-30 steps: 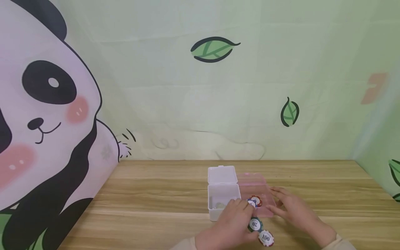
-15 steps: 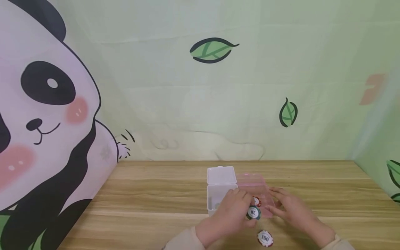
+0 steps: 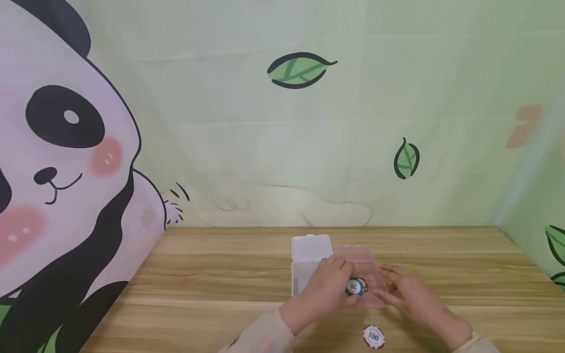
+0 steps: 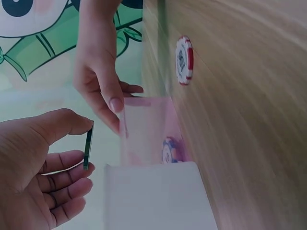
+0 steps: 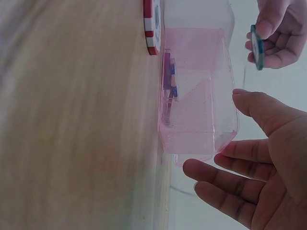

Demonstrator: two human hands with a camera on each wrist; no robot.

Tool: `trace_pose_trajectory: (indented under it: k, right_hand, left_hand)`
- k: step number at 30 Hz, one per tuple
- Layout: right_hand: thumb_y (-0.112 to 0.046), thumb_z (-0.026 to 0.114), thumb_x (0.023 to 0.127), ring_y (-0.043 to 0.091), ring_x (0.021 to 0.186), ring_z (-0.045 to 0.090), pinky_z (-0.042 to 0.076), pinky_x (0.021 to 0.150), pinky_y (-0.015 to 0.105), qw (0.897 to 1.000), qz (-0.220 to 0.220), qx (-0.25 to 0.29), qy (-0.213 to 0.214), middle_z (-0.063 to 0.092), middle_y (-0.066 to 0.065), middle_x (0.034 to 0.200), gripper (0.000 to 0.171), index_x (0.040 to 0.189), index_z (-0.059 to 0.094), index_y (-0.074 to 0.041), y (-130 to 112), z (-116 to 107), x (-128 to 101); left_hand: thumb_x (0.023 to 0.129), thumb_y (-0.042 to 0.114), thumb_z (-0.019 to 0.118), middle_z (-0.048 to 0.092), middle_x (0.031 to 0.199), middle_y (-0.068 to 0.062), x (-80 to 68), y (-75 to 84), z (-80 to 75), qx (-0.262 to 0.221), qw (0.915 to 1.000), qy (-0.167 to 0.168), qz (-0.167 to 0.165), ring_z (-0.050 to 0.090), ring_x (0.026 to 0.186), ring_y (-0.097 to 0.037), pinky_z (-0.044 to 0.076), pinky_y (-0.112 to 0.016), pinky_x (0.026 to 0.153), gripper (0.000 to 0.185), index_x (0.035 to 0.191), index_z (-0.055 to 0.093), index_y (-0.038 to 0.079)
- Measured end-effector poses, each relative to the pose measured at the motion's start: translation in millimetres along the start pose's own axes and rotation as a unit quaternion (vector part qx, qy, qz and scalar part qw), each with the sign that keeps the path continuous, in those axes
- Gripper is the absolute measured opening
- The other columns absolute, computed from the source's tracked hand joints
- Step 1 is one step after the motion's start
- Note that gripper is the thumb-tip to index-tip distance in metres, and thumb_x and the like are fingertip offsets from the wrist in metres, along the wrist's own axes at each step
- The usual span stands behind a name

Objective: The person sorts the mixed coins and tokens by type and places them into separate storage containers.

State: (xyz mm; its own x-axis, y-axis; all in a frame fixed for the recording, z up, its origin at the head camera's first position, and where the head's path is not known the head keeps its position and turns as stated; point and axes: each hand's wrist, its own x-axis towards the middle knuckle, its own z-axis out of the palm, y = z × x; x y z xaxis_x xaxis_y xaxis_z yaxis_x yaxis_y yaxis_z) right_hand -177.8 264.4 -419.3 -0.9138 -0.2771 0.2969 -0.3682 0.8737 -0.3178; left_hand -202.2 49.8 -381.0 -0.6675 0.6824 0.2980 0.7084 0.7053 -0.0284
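Already some chips lie in the pink box (image 3: 368,274) under the left hand (image 3: 324,294), thumb and fingers pinching a green chip (image 3: 355,287); right hand (image 3: 410,294), fingers apart, steadies it; a red chip (image 3: 373,337) remains outside.

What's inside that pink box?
The pink box holds chips lying on its floor, purple and blue at their edges. How many is unclear; in the head view a hand-held green chip covers them.

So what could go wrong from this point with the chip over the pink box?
1. The left hand pinches the green 20 chip by its edge only; it may slip and roll across the table.
2. The pink box is light and the right hand merely steadies one side, so a bump could shove or tip it.
3. The white box stands open right beside it, so the chip could land there instead.
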Motion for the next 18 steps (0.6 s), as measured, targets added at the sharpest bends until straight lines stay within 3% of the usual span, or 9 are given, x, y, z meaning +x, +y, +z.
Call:
trace_pose_trajectory:
  k: [18]
  right_hand:
    - [-0.038,0.067,0.086,0.014,0.08,0.068,0.058,0.072,0.032,1.0,-0.001,0.0,-0.008,0.057,0.023,0.132,0.059,0.127,0.057,0.003,1,-1,0]
  left_hand:
    - [0.074,0.039,0.079,0.058,0.087,0.008,22.9,-5.7,19.4,-0.042,0.9986,0.018,-0.025,0.048,0.084,-0.007,0.038,-0.017,0.073,0.033,0.09,0.06,0.016]
